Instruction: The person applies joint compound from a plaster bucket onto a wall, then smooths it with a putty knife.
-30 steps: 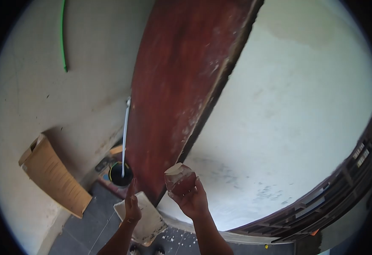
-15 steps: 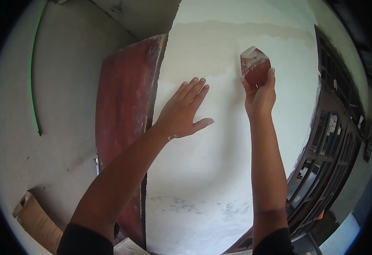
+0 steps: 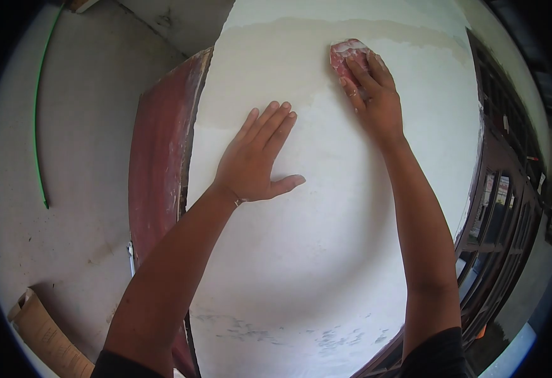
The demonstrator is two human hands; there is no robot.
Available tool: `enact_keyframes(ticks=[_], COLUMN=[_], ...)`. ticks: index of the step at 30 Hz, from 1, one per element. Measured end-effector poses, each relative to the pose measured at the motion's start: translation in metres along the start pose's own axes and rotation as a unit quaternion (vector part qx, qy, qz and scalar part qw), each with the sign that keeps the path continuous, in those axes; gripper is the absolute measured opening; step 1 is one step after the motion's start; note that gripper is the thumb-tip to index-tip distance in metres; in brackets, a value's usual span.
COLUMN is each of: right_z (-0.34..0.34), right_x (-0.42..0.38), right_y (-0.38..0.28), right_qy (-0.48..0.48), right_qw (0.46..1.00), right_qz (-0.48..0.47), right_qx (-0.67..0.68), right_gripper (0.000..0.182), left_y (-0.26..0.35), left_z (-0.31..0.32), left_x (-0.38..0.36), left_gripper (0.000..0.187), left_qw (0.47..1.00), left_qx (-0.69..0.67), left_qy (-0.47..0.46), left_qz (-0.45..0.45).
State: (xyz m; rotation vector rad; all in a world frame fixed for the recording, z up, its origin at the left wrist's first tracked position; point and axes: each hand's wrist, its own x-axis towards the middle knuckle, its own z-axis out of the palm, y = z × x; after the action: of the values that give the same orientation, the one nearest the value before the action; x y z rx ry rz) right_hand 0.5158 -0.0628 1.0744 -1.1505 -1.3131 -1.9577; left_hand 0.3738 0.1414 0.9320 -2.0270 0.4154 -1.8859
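A white wall surface (image 3: 301,252) with a greyish damp-looking patch across its upper part fills the middle. My left hand (image 3: 254,151) lies flat on it, fingers stretched and thumb out to the side, holding nothing. Higher up and to the right, my right hand (image 3: 377,104) presses a piece of red sandpaper (image 3: 345,53) against the wall, its fingers laid over the sheet. White powder coats parts of the red face.
To the left stands a dark red wooden panel (image 3: 159,145), with a green strip (image 3: 36,126) on the grey wall beyond. A cardboard box (image 3: 49,334) is at the lower left. Dark window frames (image 3: 496,208) line the right side.
My right hand has turned over from holding the sandpaper up palm-side to pressing it on the wall, higher and further left. The view has shifted, and my left hand stays flat.
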Motion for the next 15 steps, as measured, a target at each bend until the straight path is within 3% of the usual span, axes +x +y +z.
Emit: enact_keyframes(ticks=[8, 15], right_z=[-0.008, -0.009], right_x=[-0.027, -0.023], right_y=[-0.002, 0.003], right_qy=[-0.046, -0.004], right_qw=[0.997, 0.999], right_qz=[-0.018, -0.049], right_qx=[-0.052, -0.017], right_gripper=[0.041, 0.041], left_y=[0.002, 0.0], left_z=[-0.003, -0.002], left_x=[0.001, 0.002], left_gripper=[0.096, 0.097], left_qw=[1.0, 1.0], left_qx=[0.02, 0.003], left_qy=[-0.007, -0.016], left_qz=[0.011, 0.008])
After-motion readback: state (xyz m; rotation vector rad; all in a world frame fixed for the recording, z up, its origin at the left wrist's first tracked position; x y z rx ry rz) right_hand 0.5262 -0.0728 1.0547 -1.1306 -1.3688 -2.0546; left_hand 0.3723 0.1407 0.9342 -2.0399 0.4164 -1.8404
